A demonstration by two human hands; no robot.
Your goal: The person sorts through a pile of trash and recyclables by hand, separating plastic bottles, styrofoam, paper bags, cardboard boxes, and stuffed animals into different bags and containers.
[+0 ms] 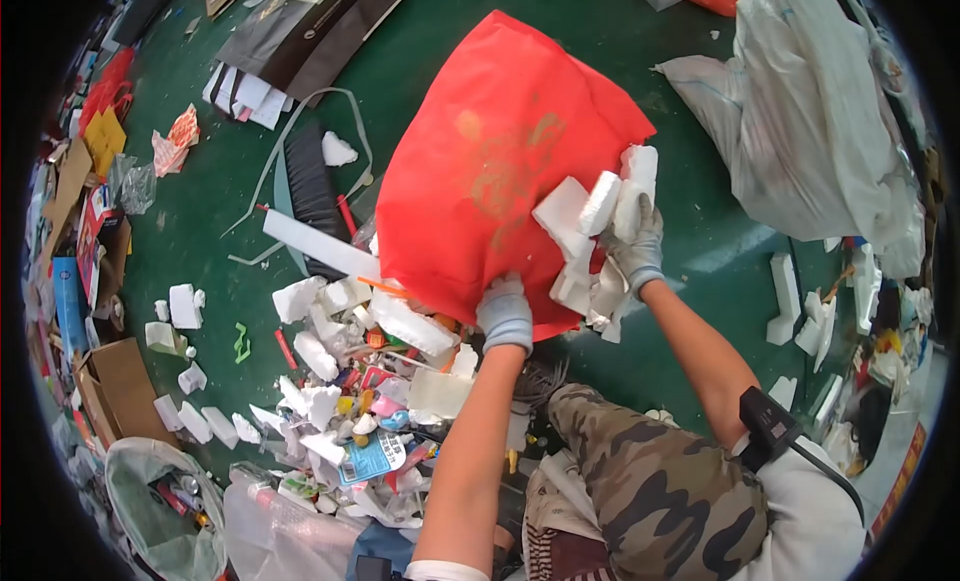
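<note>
A large red bag (450, 181) with a worn gold print lies in front of me. My left hand (505, 314), in a pale work glove, is closed on the bag's near edge; its fingertips are partly hidden in the fabric. Several white foam pieces (602, 203) are bunched against the bag's right side. My right hand (637, 249), gloved too, is wrapped round these pieces from the right. A crumpled whitish scrap (608, 291) hangs just below that hand.
Left of my left arm spreads a heap of mixed scraps (370, 411). A black brush head (312, 186) lies beyond it. A big white sack (800, 121) stands at the right, with foam strips (784, 299) below. A cardboard box (125, 391) and an open sack (165, 511) are at the left.
</note>
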